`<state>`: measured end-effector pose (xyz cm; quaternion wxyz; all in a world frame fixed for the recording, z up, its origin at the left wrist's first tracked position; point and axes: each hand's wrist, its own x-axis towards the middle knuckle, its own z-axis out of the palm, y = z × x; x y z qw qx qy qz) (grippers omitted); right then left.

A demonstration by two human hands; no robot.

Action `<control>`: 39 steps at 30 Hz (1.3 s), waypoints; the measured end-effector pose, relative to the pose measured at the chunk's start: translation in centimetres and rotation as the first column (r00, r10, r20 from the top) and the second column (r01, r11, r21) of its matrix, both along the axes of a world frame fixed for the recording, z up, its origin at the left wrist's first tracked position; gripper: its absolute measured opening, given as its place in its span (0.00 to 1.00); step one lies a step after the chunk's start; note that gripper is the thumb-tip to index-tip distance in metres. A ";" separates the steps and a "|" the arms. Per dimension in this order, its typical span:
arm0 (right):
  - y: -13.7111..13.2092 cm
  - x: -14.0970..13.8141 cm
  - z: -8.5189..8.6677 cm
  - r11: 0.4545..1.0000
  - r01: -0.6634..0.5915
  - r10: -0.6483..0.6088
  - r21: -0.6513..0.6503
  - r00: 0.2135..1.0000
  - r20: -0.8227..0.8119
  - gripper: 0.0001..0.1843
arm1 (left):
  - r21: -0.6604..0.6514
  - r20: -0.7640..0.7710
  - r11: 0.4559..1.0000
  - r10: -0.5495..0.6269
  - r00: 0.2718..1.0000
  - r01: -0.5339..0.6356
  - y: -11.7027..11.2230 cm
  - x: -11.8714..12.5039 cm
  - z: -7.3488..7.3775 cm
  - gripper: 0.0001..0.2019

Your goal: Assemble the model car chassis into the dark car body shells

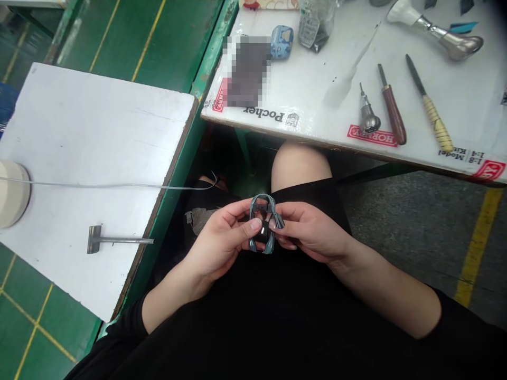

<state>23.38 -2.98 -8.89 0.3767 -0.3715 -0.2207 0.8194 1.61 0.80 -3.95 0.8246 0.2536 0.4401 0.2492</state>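
Observation:
Above my lap, both hands hold a small grey-blue part [270,245] with an open, arched outline and black pieces inside; its exact kind I cannot make out. My left hand [216,240] grips the left side, the thumb laid over the black middle and the fingers curled behind. On the other side, my right hand [317,232] pinches the right edge between thumb and fingers, beside a dark ridged bit that sticks out. Some of the part is hidden by the fingertips.
On the left board [99,126] lie a small T-shaped metal hammer [94,240], a round cream container [13,192] and a thin cord [99,185]. The right table [317,116] carries a chisel [392,108], a file [433,119], a knob-handled tool [369,119] and a plastic bag [315,24].

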 end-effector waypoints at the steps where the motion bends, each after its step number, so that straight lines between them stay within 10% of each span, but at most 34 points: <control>1: 0.0 0.0 0.0 1.000 0.002 -0.003 0.013 1.000 0.015 0.27 | 0.007 -0.009 1.000 -0.003 1.000 0.003 0.0 0.1 0.1 0.22; 19: -0.8 1.0 1.1 0.995 0.067 -0.064 0.071 0.997 -0.037 0.06 | -0.153 0.142 0.988 0.058 0.988 -0.036 -0.3 -0.5 0.2 0.16; 28: -1.3 0.7 0.9 0.998 0.063 -0.064 -0.018 0.988 -0.139 0.11 | -0.055 0.115 0.998 -0.006 0.993 0.012 -0.8 -0.4 0.1 0.19; 39: -0.8 1.0 2.1 0.961 0.030 -0.051 0.275 0.996 0.069 0.11 | 0.063 0.046 0.998 0.007 0.999 -0.010 -0.7 -0.2 0.9 0.18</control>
